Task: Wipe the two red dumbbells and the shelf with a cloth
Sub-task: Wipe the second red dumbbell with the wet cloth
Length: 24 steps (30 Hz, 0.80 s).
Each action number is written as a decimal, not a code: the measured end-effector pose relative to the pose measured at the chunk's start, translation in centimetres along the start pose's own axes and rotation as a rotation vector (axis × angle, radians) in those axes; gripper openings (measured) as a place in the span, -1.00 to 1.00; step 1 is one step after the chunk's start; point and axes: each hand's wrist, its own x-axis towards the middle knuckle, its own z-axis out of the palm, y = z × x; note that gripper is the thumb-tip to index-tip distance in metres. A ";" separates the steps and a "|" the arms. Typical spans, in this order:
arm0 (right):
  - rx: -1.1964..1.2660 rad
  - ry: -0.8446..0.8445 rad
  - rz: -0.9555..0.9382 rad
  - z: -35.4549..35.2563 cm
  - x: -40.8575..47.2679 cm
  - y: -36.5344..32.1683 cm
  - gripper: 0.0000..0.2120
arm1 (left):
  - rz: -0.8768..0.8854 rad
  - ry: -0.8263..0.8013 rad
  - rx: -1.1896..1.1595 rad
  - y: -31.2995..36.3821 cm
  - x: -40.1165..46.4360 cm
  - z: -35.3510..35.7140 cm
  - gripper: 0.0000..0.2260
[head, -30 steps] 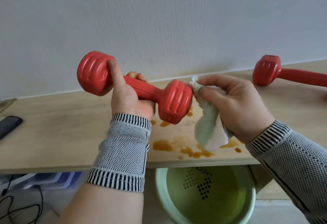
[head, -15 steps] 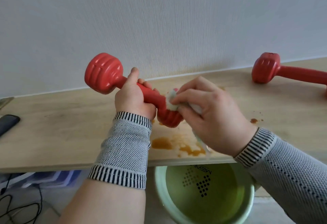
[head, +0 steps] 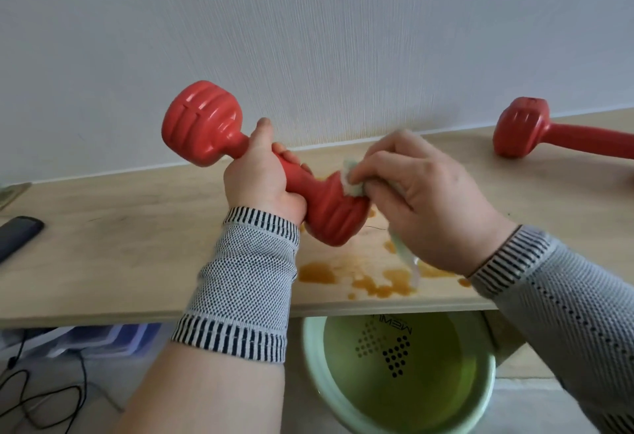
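At frame centre, held dumbbell (head: pixel 264 173): its long axis ran diagonally, one ribbed head up at the upper left, the other head down toward the lower right, above the shelf.
Left hand (head: pixel 260 176): fingers and thumb were curled tight round the red bar, thumb pointing up along it.
Right hand (head: pixel 422 200): fingers were bent over a pale green cloth (head: pixel 351 181), pressing it on the lower head; a loose end hung below the palm.
Second dumbbell (head: pixel 535 133): lay at the right edge of the frame on the shelf, head toward the left, bar running off to the right.
Shelf (head: pixel 120 255): light wood board with brown stains (head: pixel 317 272) near its front edge.
Below the shelf: a green basin (head: pixel 343 402).
Far left edge: a dark flat object (head: pixel 17 234), unclear what.
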 end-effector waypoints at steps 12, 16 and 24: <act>-0.050 -0.004 0.020 -0.7 -0.1 0.2 -0.83 | -0.019 -0.044 0.019 -0.4 0.2 -0.1 -0.79; -0.054 -0.089 -0.076 -0.6 -0.7 -1.3 -0.83 | -0.050 -0.038 -0.019 -0.3 0.2 -0.1 -0.79; 0.053 0.007 0.232 -1.4 0.3 1.7 -0.87 | -0.121 -0.188 -0.116 -0.1 -0.4 0.7 -0.79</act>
